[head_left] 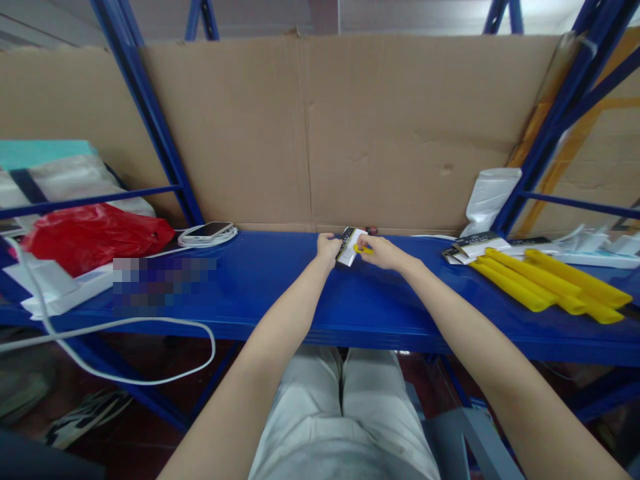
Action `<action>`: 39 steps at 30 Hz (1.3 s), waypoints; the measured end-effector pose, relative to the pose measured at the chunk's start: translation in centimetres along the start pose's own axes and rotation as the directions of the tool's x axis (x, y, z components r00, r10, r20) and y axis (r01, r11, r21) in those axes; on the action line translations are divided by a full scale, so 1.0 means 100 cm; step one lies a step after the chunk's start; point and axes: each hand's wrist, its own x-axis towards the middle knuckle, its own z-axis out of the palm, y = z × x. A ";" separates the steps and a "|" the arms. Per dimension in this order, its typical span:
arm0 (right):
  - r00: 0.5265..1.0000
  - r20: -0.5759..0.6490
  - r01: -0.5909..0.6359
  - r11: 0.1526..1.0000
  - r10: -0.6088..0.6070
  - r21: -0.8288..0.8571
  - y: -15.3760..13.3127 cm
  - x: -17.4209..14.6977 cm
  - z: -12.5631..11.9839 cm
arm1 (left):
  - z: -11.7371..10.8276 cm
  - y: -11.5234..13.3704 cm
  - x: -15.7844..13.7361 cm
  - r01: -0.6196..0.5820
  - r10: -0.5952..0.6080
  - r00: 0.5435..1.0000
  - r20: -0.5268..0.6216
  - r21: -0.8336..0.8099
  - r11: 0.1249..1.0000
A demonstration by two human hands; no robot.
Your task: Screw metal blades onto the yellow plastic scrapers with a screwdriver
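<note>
Lying at mid-worktop, between the two hands: one black-and-white card (349, 247), slightly tilted, flat or folded cannot be told. Left hand (327, 247): fingers clamped on the card's left edge, thumb uppermost. Right hand (384, 253): fingers drawn together on one small yellow piece (366, 251), at the card's right side; exact grip too small to tell. Just behind, one dark-and-red object (371, 230), partly hidden. Right end of the blue worktop (280, 273): several yellow sleeves (537, 283), overlapping; further black-and-white cards (481, 244), beside them; one white plastic pouch (493, 200), leaning upright. Left end: one phone (211, 230) on a coiled white cable (203, 243); one red plastic bag (100, 233), crumpled. Backing: cardboard panel (380, 133), upright.
</note>
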 end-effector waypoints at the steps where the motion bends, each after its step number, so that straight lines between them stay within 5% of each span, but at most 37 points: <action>1: 1.000 0.005 0.009 1.000 -0.009 0.000 0.000 0.000 0.001 | 0.000 0.000 0.000 -0.004 0.005 1.000 -0.007 0.011 1.000; 12: 0.994 0.096 -0.047 0.999 0.044 0.028 0.002 0.001 0.002 | 0.001 -0.014 0.019 -0.082 0.082 0.997 0.004 0.108 0.991; 21: 0.966 -0.096 -0.251 0.960 0.240 -0.125 0.029 -0.005 -0.021 | 0.001 -0.013 0.018 -0.163 0.163 0.987 0.009 0.168 0.972; 26: 0.890 -0.281 -0.414 0.895 0.359 -0.168 0.058 -0.014 -0.041 | 0.002 -0.014 0.017 -0.186 0.181 0.983 0.040 0.184 0.965; 30: 0.760 -0.449 -0.576 0.807 0.470 -0.129 0.075 -0.023 -0.067 | 0.003 -0.017 0.018 -0.202 0.195 0.979 0.055 0.185 0.962; 35: 0.661 -0.429 -0.727 0.666 0.616 -0.164 0.086 -0.044 -0.106 | 0.005 -0.018 0.017 -0.211 0.200 0.977 0.078 0.184 0.960; 39: 0.626 -0.418 -0.779 0.554 0.658 -0.295 0.108 -0.076 -0.132 | 0.007 -0.016 0.014 -0.208 0.196 0.977 0.082 0.176 0.962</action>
